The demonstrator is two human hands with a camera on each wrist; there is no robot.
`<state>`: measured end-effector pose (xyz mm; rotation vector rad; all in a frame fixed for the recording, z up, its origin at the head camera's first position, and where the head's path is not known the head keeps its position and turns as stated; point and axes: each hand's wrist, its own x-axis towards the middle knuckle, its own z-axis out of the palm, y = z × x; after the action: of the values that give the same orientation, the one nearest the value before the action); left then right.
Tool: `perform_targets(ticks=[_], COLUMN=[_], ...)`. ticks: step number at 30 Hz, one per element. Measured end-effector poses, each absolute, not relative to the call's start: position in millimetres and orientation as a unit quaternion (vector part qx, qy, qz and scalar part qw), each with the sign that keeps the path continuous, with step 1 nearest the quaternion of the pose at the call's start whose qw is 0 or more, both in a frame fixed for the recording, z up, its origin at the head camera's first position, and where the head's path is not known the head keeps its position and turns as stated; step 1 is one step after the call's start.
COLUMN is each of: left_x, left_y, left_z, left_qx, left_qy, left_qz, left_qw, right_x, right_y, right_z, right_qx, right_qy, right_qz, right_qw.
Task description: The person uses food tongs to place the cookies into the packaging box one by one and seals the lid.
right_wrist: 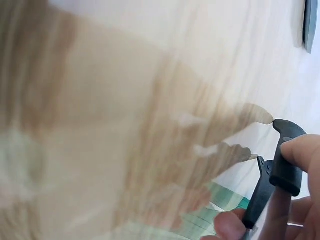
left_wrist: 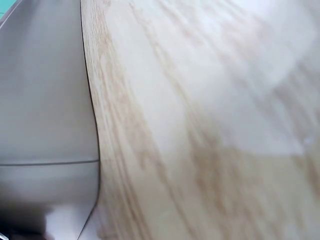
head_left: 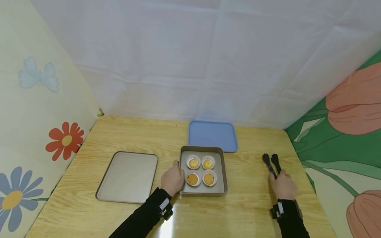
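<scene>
In the head view my left hand (head_left: pixel 173 178) grips the left wall of a square, deep metal baking pan (head_left: pixel 219 180), its thumb at the rim. The outer wall of the pan (left_wrist: pixel 45 110) fills the left side of the left wrist view. Inside the pan sit several small yellow-orange cakes (head_left: pixel 208 164) in white paper cups, in two rows. To the right, my right hand (head_left: pixel 284 186) holds a pair of tongs (head_left: pixel 270 166) with black tips, pointing away from me. Its two tips (right_wrist: pixel 287 167) stand apart in the right wrist view, with nothing between them.
Left of the pan, a flat metal tray (head_left: pixel 128 177) lies on the wooden table (head_left: pixel 247 211). Behind the pan is a blue tray (head_left: pixel 212 135), its front edge close to the pan's rear wall. A white sheet (head_left: pixel 184 59) hangs at the back, with patterned panels at both sides.
</scene>
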<state>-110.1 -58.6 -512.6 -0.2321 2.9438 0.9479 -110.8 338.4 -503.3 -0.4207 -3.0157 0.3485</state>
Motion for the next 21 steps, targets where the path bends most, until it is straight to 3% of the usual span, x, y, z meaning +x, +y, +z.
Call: perform_targets(ticks=[21], left_x=[-111.1], left_y=[-60.5], left_z=[-514.0], left_qx=[-0.068], left_qy=[0.950], left_qz=[0.305], left_qw=[0.025], right_x=[-107.9], right_y=[335.8], right_z=[-503.8], right_qx=[-0.142], right_qy=[-0.984], right_qz=[0.109], right_qw=[0.017])
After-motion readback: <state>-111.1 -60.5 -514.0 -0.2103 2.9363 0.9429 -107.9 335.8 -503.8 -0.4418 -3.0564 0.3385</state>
